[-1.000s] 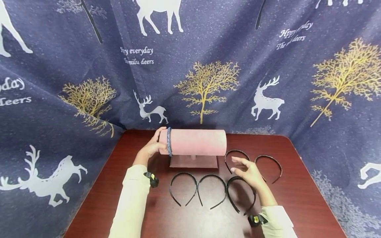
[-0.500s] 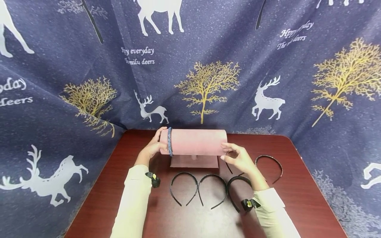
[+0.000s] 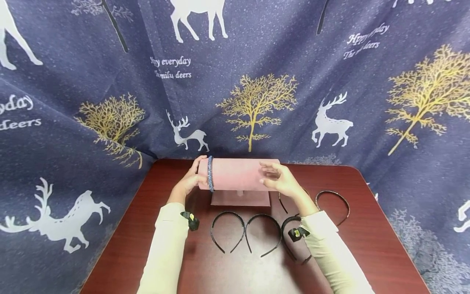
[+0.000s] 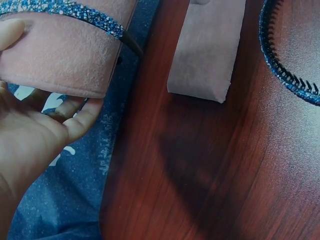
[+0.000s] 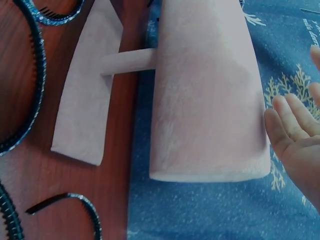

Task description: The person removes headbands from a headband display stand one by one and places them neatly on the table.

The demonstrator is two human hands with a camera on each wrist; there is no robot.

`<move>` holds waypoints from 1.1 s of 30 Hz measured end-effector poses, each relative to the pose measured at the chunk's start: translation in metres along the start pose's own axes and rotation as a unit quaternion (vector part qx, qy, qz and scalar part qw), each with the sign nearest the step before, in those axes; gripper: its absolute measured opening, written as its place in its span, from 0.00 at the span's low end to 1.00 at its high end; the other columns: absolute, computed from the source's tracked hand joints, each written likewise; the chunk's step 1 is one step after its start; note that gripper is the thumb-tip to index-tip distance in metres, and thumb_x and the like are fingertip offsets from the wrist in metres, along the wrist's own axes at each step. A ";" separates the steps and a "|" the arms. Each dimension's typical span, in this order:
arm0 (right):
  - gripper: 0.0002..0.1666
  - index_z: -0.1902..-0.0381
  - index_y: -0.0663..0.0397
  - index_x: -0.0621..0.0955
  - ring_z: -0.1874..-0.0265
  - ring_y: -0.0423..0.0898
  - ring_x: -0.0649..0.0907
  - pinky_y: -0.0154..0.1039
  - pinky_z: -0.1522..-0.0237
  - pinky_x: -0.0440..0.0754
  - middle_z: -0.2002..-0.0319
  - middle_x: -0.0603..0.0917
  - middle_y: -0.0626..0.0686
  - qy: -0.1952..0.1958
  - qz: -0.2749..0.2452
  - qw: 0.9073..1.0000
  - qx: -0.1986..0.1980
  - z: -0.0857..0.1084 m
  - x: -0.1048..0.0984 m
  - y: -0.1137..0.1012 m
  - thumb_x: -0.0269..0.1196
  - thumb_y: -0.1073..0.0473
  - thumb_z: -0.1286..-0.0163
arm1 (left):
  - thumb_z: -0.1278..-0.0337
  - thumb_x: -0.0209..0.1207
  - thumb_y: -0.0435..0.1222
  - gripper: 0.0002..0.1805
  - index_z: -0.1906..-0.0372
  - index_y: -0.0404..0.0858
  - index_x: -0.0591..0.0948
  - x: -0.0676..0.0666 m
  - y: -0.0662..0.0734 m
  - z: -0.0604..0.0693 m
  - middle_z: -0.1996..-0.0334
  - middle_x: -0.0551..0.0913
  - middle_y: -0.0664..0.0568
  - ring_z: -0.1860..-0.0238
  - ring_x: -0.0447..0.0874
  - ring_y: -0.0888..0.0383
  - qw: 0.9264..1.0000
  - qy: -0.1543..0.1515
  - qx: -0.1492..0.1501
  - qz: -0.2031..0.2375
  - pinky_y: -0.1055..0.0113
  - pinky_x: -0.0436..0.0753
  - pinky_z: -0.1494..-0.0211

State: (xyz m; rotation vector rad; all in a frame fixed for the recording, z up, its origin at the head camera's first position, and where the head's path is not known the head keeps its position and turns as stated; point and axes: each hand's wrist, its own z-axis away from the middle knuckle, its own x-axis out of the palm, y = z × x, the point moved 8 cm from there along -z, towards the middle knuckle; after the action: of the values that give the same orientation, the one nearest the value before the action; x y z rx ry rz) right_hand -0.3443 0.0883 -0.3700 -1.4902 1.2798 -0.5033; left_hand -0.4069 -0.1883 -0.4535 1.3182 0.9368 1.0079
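A pink velvety headband display stand (image 3: 239, 173) carries a blue glittery headband (image 3: 211, 173) near its left end. My left hand (image 3: 188, 184) grips that end of the roll. In the left wrist view its thumb lies on the pink surface beside the headband (image 4: 75, 11), the fingers reaching round the end. My right hand (image 3: 280, 179) is in front of the roll's right part, fingers spread and loosely bent, holding nothing. The right wrist view shows its fingertips at the side of the roll (image 5: 207, 100); whether they touch it I cannot tell.
Dark toothed headbands lie on the red-brown table in front: a left one (image 3: 212, 228), a middle one (image 3: 277, 226) and a right one (image 3: 284, 241) partly under my right forearm. Another headband (image 3: 346, 204) lies farther right. Behind the table hangs a blue deer-print cloth (image 3: 205, 102).
My right hand has moved left and up from above the right-hand headbands to the right part of the pink roll. The left hand stays on the roll's left end.
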 end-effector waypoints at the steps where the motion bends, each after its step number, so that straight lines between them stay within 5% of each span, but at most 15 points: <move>1: 0.32 0.42 0.78 0.67 0.48 0.71 0.71 0.61 0.48 0.67 0.47 0.70 0.75 -0.001 0.000 1.000 -0.002 -0.003 0.001 -0.001 0.63 0.77 0.45 | 0.72 0.50 0.15 0.53 0.31 0.49 0.52 0.000 0.000 0.000 0.57 0.65 0.40 0.67 0.72 0.49 1.000 0.000 0.000 -0.002 0.59 0.76 0.70; 9: 0.32 0.43 0.75 0.69 0.48 0.71 0.71 0.61 0.50 0.69 0.45 0.70 0.73 -0.020 0.013 0.999 -0.035 -0.023 0.012 -0.013 0.66 0.74 0.47 | 0.73 0.51 0.15 0.53 0.32 0.48 0.53 0.000 0.002 0.001 0.52 0.62 0.40 0.65 0.72 0.49 1.000 0.005 0.002 -0.010 0.60 0.76 0.70; 15: 0.33 0.42 0.66 0.72 0.47 0.65 0.72 0.58 0.49 0.70 0.45 0.74 0.65 -0.016 0.038 0.999 -0.014 -0.038 0.016 -0.008 0.68 0.69 0.47 | 0.72 0.51 0.15 0.53 0.31 0.47 0.52 0.001 0.003 0.001 0.47 0.59 0.39 0.63 0.71 0.47 1.000 0.008 0.000 -0.005 0.60 0.76 0.69; 27: 0.29 0.45 0.70 0.73 0.44 0.62 0.68 0.59 0.46 0.66 0.42 0.67 0.65 -0.012 0.018 1.000 0.001 -0.061 0.028 -0.009 0.66 0.70 0.46 | 0.69 0.49 0.15 0.52 0.30 0.45 0.50 0.001 0.003 0.002 0.52 0.61 0.38 0.72 0.71 0.51 1.000 0.009 0.000 0.005 0.62 0.75 0.73; 33: 0.32 0.41 0.62 0.72 0.40 0.57 0.66 0.51 0.47 0.71 0.39 0.66 0.59 -0.027 0.026 0.998 0.057 -0.070 0.034 0.001 0.67 0.66 0.46 | 0.69 0.50 0.14 0.52 0.31 0.46 0.52 -0.003 -0.004 -0.005 0.50 0.60 0.39 0.66 0.71 0.48 1.000 0.013 0.004 0.006 0.59 0.76 0.71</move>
State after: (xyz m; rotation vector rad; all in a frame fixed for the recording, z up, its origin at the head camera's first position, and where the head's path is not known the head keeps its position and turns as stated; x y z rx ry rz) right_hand -0.3917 0.0273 -0.3567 -1.3633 1.2255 -0.4905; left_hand -0.4120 -0.1901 -0.4582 1.3204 0.9546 1.0339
